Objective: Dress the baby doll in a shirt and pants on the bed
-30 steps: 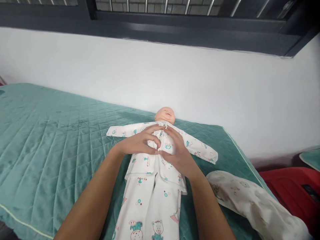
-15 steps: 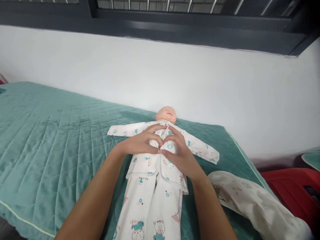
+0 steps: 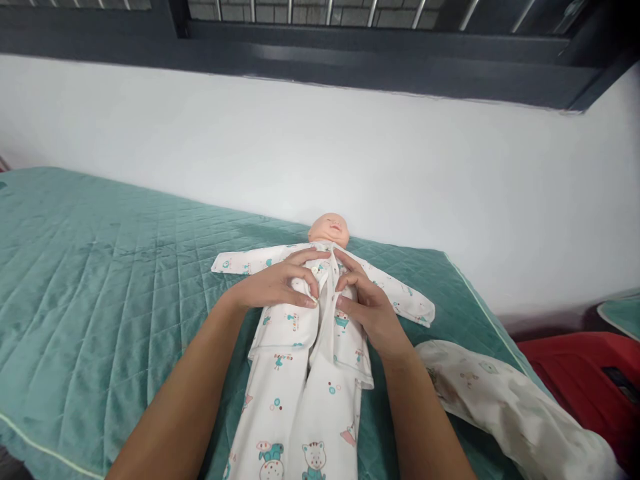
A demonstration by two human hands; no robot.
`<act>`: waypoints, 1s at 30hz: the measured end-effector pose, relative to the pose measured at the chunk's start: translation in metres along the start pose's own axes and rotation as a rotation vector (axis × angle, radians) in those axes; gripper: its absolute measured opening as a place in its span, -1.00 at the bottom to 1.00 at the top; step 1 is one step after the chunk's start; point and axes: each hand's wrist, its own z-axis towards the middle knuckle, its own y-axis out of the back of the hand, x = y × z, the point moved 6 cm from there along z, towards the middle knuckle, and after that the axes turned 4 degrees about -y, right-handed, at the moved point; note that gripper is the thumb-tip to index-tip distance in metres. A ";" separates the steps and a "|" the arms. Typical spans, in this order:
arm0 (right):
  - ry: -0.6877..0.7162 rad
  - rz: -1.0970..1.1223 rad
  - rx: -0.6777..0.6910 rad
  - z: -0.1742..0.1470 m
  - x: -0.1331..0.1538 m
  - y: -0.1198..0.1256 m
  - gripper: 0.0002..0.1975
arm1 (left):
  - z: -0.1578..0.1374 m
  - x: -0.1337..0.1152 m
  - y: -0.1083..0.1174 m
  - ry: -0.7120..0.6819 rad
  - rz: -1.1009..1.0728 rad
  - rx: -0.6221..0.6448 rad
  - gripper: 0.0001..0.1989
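A baby doll (image 3: 329, 229) lies on its back, wearing a white printed jacket (image 3: 293, 323) and matching trousers (image 3: 295, 413). The jacket's sleeves stretch out to both sides. With thumb and fingers, my left hand (image 3: 283, 280) pinches the jacket's left front edge, near a small button. On the other side, my right hand (image 3: 367, 303) grips the right front edge between thumb and fingers. A narrow gap parts the two edges between my hands, running down to the hem. The doll's chest is mostly covered by cloth and my fingers.
Beneath the doll spreads a green quilted cover (image 3: 125, 280). To the right lies a crumpled white printed cloth (image 3: 505, 400), with a red plastic object (image 3: 575, 380) beyond the bed's edge. A white wall (image 3: 280, 147) stands behind, under a dark barred window frame (image 3: 350, 57).
My hands have moved apart from where they met at the jacket's middle. The front edges they hold have separated, opening a gap. The view has shifted slightly.
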 end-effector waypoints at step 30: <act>-0.394 -0.514 -0.680 -0.014 -0.050 0.096 -0.75 | -0.043 0.060 0.055 0.736 0.769 -0.815 -0.81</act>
